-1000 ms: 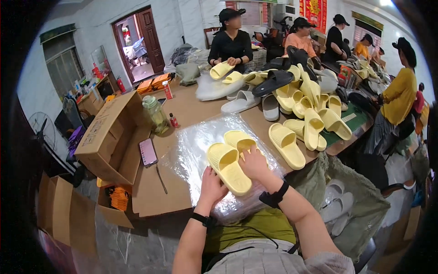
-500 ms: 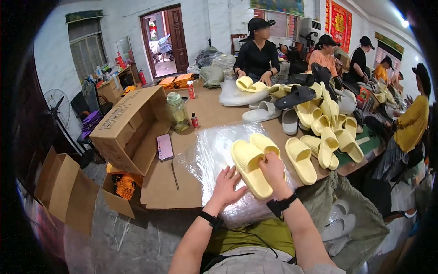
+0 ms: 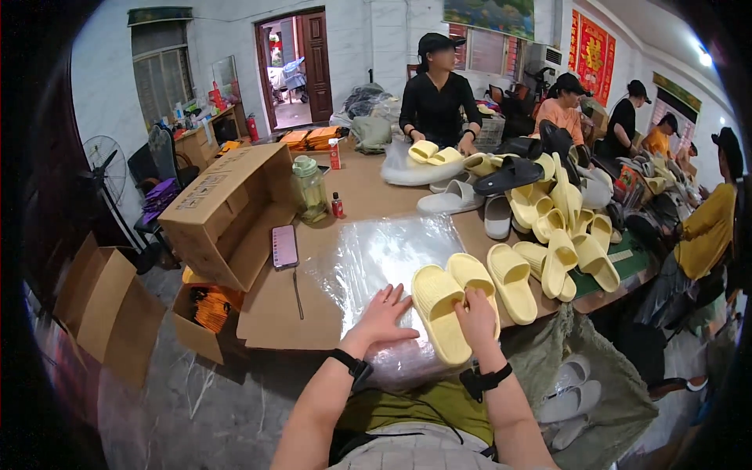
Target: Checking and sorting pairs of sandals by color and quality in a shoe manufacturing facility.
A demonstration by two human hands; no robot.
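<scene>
A pair of pale yellow slippers is pinched in my right hand, whose fingers close over their inner sides between the two straps. The pair is held over the right part of a stack of clear plastic bags at the table's front edge. On that same stack, just left of the slippers, my left hand lies flat with its fingers spread, holding nothing. Close to the right hand, a single yellow slipper rests on the table.
A heap of yellow, black and grey slippers covers the table's right side. At left are an open cardboard box, a phone and a glass jar. A sack of slippers hangs at lower right. Across the table stands a person.
My right hand has brought the yellow slippers nearer to me and slightly right. The left hand's fingers are spread wider on the bags. The view has shifted a little.
</scene>
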